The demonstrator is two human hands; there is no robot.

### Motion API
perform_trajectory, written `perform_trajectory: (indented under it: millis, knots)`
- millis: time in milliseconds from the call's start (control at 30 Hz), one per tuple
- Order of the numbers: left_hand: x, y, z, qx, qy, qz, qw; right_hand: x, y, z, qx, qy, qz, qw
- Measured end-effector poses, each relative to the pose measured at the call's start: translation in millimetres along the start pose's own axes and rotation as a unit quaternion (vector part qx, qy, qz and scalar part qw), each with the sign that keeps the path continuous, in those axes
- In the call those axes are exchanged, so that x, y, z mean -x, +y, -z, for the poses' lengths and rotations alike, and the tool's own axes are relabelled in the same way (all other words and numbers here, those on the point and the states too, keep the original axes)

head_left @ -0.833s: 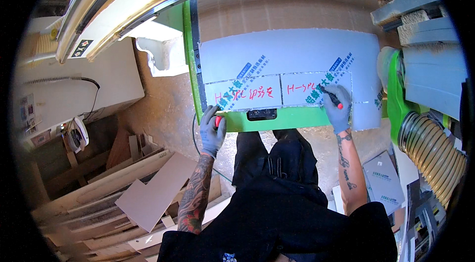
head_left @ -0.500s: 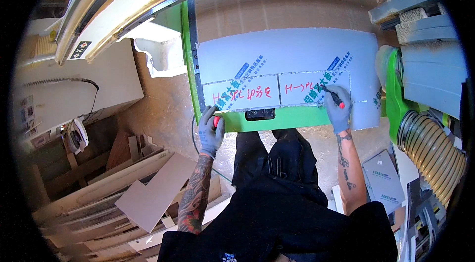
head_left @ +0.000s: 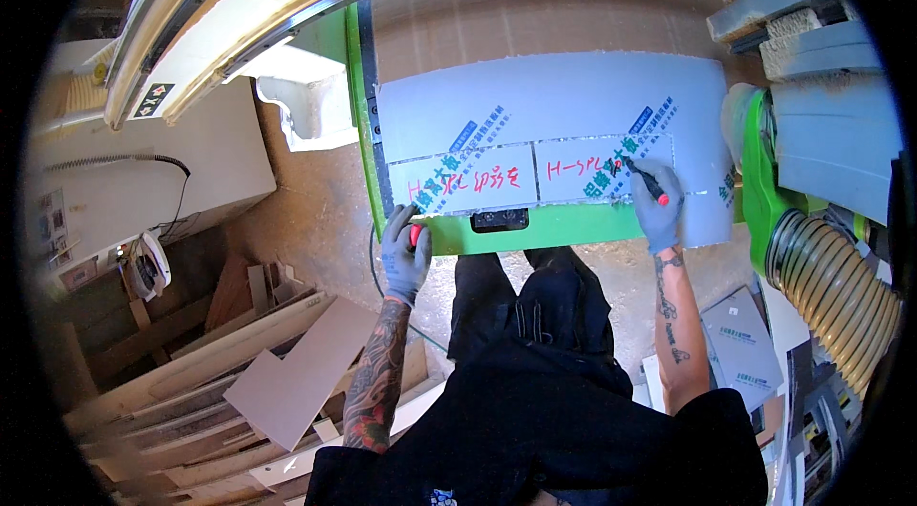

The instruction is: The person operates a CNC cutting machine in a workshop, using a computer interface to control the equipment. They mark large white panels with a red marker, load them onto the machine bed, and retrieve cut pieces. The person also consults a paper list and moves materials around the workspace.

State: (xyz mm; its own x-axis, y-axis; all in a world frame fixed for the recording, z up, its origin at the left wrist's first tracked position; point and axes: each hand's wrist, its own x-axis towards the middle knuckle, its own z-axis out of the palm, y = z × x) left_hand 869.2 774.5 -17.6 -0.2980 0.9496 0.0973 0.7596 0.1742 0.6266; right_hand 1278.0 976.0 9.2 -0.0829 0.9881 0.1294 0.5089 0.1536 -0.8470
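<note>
My right hand (head_left: 659, 217), in a grey glove, is closed around a black marker with a red end (head_left: 653, 187). The marker's tip is at the red handwriting on the right-hand cut rectangle (head_left: 565, 189) of a pale, film-covered panel (head_left: 554, 91). My left hand (head_left: 407, 263), gloved too, is closed on a small red cap (head_left: 415, 234), with its fingertips at the panel's lower left corner. The left-hand cut rectangle (head_left: 413, 172) bears red handwriting as well. Blue and green print runs slantwise over the film.
Under the panel lies a brown machine bed (head_left: 544, 5) with a green front edge (head_left: 564, 236). A rail gantry (head_left: 191, 29) arches over the far left. At right hangs a ribbed hose (head_left: 831, 282). Board offcuts (head_left: 296, 372) are stacked at lower left; a grey panel (head_left: 743, 348) leans at lower right.
The red writing on the right-hand rectangle has grown a little longer. My right hand and the marker have shifted slightly; my left hand stays at the panel's corner.
</note>
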Motion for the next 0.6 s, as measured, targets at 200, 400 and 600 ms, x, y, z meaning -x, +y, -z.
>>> perform_trajectory:
  millis: [200,400,600]
  knots:
    - [-1,-1,-1,0.001,0.002,-0.006,1.0,-3,2,5,0.019,0.011,0.019,1.0]
    - [-1,-1,-1,-0.005,0.0,-0.004,1.0,-1,-3,9,0.039,-0.001,0.046,0.998]
    - [-1,0,0,-0.009,-0.006,0.008,1.0,3,-6,7,0.016,0.025,0.042,0.999]
